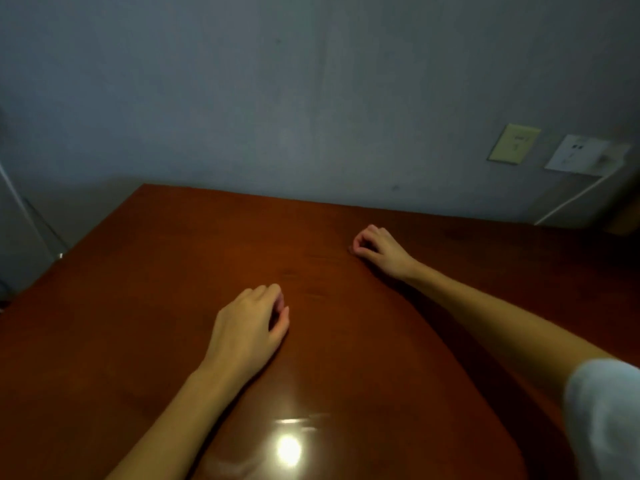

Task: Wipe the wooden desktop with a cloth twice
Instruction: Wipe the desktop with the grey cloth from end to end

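Observation:
The glossy reddish-brown wooden desktop fills the lower half of the view. My left hand rests on it near the middle, fingers loosely curled and holding nothing. My right hand lies farther back and to the right. Its fingers are curled in, with thumb and forefinger tips meeting at a tiny dark speck on the wood; whether it grips the speck is too small to tell. No cloth is in view.
A grey wall runs along the desk's far edge. A yellowish wall plate and a white socket with a white cable sit at the right. A lamp reflection glares near the front edge. My white sleeve shows at the lower right.

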`<control>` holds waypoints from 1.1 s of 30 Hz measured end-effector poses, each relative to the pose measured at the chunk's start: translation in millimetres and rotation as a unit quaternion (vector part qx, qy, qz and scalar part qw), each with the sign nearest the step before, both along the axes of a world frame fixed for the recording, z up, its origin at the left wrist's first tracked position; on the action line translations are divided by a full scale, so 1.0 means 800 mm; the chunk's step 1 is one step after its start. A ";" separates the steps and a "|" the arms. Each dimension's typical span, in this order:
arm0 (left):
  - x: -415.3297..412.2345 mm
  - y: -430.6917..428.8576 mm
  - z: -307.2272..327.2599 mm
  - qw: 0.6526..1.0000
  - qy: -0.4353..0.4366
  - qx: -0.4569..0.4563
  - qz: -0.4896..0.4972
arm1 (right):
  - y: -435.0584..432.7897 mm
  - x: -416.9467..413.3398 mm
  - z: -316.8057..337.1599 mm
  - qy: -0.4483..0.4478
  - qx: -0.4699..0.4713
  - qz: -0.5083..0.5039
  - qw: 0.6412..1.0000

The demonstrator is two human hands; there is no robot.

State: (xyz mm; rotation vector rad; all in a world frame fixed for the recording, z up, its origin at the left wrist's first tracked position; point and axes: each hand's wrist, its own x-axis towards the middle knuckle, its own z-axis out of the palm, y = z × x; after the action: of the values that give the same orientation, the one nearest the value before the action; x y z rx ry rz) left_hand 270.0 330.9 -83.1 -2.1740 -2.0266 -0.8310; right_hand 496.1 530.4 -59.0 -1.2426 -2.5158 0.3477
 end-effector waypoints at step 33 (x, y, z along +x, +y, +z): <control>-0.006 0.000 -0.012 0.999 0.003 0.049 0.002 | 0.005 -0.006 0.005 0.070 -0.090 0.073 0.991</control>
State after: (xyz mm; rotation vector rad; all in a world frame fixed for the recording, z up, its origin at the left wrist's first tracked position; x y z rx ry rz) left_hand 265.0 331.1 -92.5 -2.1174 -1.9437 -0.9004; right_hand 491.1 534.7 -55.2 -1.0564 -2.5044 0.6860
